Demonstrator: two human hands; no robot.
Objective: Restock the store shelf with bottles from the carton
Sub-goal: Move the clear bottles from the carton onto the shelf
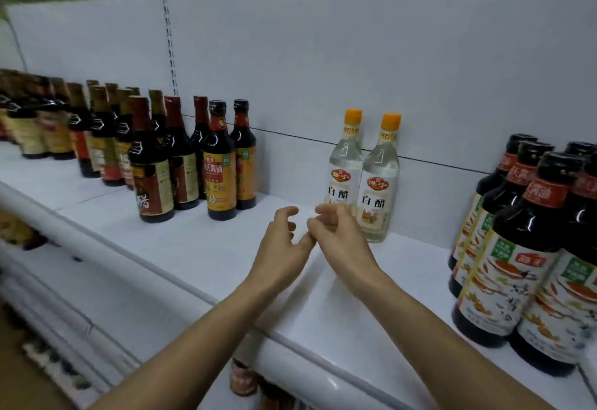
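Observation:
Two clear white-vinegar bottles with orange caps stand side by side at the back of the white shelf (pixel 200 248): the left bottle (pixel 345 164) and the right bottle (pixel 381 183). My left hand (pixel 281 248) and my right hand (pixel 339 241) hover over the shelf just in front of them, thumbs nearly touching. Both hands hold nothing, with fingers loosely curled. My right hand partly covers the lower labels of the bottles. No carton is in view.
Dark soy-sauce and vinegar bottles (pixel 219 164) crowd the shelf to the left. Larger dark bottles (pixel 523 248) stand in rows at the right. The shelf's rounded front rail (pixel 290 358) runs across below my forearms. A lower shelf shows underneath.

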